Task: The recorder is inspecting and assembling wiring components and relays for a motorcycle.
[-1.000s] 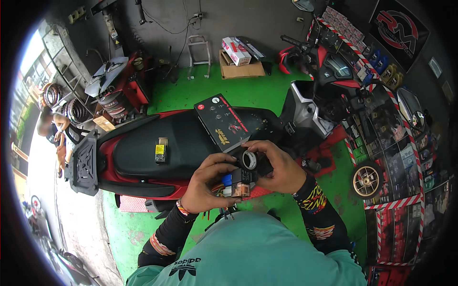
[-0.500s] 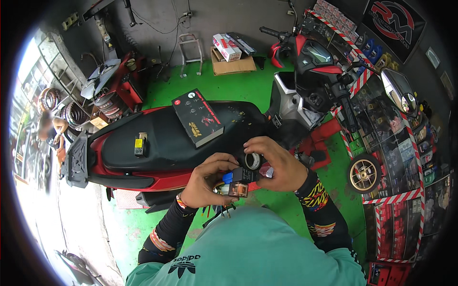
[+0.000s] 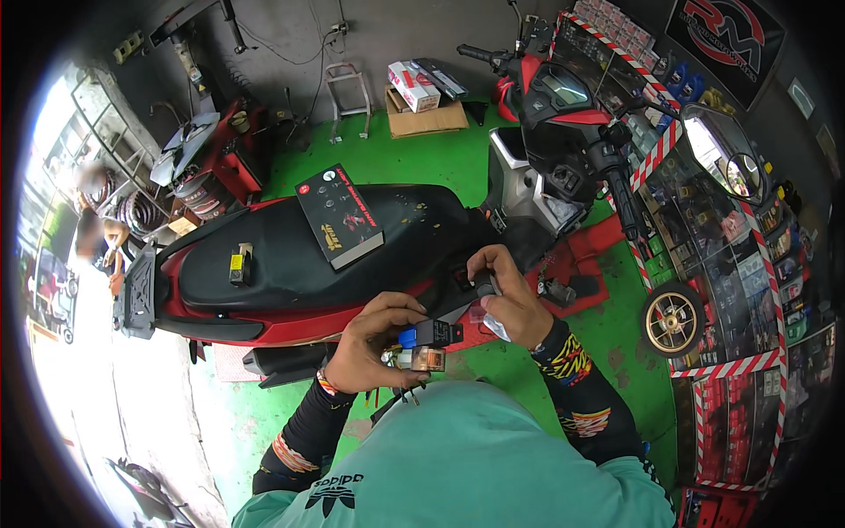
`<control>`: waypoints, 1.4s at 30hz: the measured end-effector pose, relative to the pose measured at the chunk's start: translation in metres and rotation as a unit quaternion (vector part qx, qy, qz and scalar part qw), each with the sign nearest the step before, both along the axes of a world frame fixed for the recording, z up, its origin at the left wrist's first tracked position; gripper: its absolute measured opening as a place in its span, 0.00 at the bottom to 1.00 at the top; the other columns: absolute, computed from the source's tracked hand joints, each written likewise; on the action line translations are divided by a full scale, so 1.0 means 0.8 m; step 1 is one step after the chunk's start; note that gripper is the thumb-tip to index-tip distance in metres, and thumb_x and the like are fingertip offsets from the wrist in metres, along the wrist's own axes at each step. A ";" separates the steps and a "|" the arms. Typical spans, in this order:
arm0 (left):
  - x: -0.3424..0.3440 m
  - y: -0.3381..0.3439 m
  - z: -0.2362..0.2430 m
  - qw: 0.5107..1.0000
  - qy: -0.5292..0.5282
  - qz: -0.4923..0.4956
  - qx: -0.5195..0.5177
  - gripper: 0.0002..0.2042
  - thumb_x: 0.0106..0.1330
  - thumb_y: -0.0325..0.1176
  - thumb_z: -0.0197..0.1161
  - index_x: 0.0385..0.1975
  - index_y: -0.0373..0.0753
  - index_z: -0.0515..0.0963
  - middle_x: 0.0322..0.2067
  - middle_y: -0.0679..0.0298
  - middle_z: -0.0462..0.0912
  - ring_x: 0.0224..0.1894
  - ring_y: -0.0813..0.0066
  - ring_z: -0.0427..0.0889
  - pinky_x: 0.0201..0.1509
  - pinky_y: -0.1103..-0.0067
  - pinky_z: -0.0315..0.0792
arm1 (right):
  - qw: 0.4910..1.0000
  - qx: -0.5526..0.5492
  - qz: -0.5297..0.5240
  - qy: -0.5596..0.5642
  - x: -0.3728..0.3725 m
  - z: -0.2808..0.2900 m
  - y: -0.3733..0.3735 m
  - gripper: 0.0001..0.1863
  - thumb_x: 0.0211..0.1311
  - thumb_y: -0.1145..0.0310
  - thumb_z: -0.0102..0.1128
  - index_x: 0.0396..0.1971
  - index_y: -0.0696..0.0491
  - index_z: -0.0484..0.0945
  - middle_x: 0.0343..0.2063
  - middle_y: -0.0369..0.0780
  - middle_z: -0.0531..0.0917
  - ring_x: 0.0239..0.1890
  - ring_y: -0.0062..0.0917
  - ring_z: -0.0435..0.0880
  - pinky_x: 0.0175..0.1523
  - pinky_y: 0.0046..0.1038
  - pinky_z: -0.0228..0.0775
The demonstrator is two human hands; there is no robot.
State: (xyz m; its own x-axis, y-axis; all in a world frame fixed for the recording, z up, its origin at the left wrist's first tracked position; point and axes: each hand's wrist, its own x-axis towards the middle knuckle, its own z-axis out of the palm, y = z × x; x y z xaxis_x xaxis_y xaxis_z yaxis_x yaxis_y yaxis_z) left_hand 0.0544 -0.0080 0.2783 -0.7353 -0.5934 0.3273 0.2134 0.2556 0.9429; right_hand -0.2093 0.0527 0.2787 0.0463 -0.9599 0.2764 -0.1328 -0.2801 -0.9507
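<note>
My left hand [image 3: 374, 341] is closed around two relays side by side. One is a black relay [image 3: 437, 333] on a blue socket [image 3: 407, 338]; the other is a clear-cased relay [image 3: 429, 359] with coppery insides on a pale socket. Short coloured wires [image 3: 409, 392] hang below them. To the right, my right hand [image 3: 513, 304] grips a roll of black tape [image 3: 485, 283], mostly covered by the fingers, plus a crumpled clear plastic piece [image 3: 495, 327]. A dark grey strip lies between the hands; I cannot tell whether it is tape or motorcycle bodywork.
A red-and-black scooter [image 3: 299, 238] stands across in front of me. On its seat are a black box [image 3: 340, 216] and a small black-and-yellow box [image 3: 239, 264]. A gold wheel [image 3: 672, 320] and display racks stand right. Another person [image 3: 110, 242] is at far left.
My right hand has drawn away from the relays to the right, and the tape roll has turned edge-on. My left hand keeps its hold on the relays. The view has shifted slightly.
</note>
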 end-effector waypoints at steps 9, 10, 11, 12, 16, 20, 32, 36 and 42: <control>-0.019 0.009 0.040 0.966 -0.122 0.088 -0.208 0.28 0.42 0.29 0.79 0.48 0.32 0.81 0.52 0.54 0.76 0.52 0.56 0.82 0.56 0.67 0.80 | 0.988 0.015 -0.026 -0.148 -0.003 -0.024 0.007 0.06 0.68 0.76 0.41 0.42 0.53 0.66 0.47 0.46 0.82 0.44 0.21 0.80 0.41 0.19 0.76; -0.018 0.009 0.040 0.966 -0.122 0.094 -0.206 0.28 0.42 0.29 0.79 0.48 0.32 0.81 0.52 0.54 0.76 0.52 0.56 0.82 0.56 0.67 0.80 | 0.989 0.003 -0.046 -0.144 -0.002 -0.023 0.006 0.05 0.72 0.74 0.41 0.43 0.54 0.66 0.47 0.46 0.82 0.46 0.22 0.81 0.43 0.21 0.77; -0.018 0.009 0.039 0.967 -0.125 0.094 -0.200 0.28 0.42 0.29 0.79 0.48 0.32 0.81 0.52 0.54 0.76 0.53 0.57 0.81 0.56 0.67 0.79 | 0.989 0.005 -0.041 -0.142 0.000 -0.022 0.005 0.05 0.72 0.74 0.41 0.43 0.54 0.66 0.47 0.46 0.82 0.46 0.22 0.81 0.43 0.21 0.77; -0.017 0.007 0.040 0.968 -0.128 0.091 -0.195 0.28 0.43 0.30 0.79 0.49 0.33 0.81 0.52 0.54 0.76 0.54 0.57 0.81 0.56 0.67 0.79 | 0.990 -0.007 -0.054 -0.130 0.001 -0.022 0.004 0.05 0.75 0.72 0.40 0.44 0.54 0.66 0.48 0.46 0.82 0.48 0.23 0.82 0.45 0.23 0.78; -0.013 -0.005 0.032 0.974 -0.126 0.058 -0.179 0.30 0.42 0.30 0.81 0.50 0.33 0.81 0.56 0.54 0.74 0.58 0.58 0.79 0.58 0.67 0.79 | 0.991 -0.020 -0.077 -0.105 0.009 -0.016 0.000 0.07 0.80 0.68 0.41 0.46 0.55 0.65 0.48 0.46 0.82 0.52 0.26 0.82 0.49 0.27 0.79; -0.020 -0.016 0.022 0.994 -0.093 -0.031 -0.054 0.32 0.42 0.30 0.83 0.51 0.33 0.81 0.66 0.52 0.66 0.65 0.58 0.74 0.63 0.66 0.77 | 0.994 -0.079 -0.056 -0.043 0.013 -0.021 -0.008 0.06 0.80 0.69 0.42 0.47 0.55 0.65 0.51 0.48 0.81 0.52 0.28 0.83 0.50 0.29 0.79; -0.047 -0.041 -0.001 0.989 -0.017 -0.135 0.057 0.31 0.43 0.27 0.83 0.51 0.32 0.81 0.69 0.52 0.60 0.69 0.59 0.69 0.66 0.66 0.75 | 0.975 -0.005 -0.102 -0.199 0.025 -0.031 -0.023 0.06 0.80 0.68 0.46 0.50 0.52 0.67 0.47 0.43 0.80 0.48 0.25 0.83 0.53 0.29 0.78; -0.040 -0.046 0.015 0.994 -0.076 -0.067 0.031 0.30 0.44 0.25 0.82 0.52 0.32 0.80 0.67 0.54 0.63 0.67 0.65 0.71 0.64 0.70 0.76 | 0.957 0.023 -0.158 -0.241 0.026 -0.035 -0.022 0.06 0.80 0.67 0.49 0.49 0.52 0.67 0.43 0.39 0.78 0.46 0.22 0.82 0.53 0.27 0.76; -0.032 -0.050 0.015 0.988 -0.116 0.056 0.086 0.29 0.51 0.24 0.80 0.53 0.27 0.75 0.45 0.64 0.83 0.43 0.81 0.83 0.53 0.81 0.79 | 0.978 -0.063 -0.187 -0.068 0.038 -0.003 0.014 0.04 0.73 0.73 0.56 0.43 0.56 0.75 0.46 0.38 0.74 0.43 0.23 0.77 0.54 0.25 0.68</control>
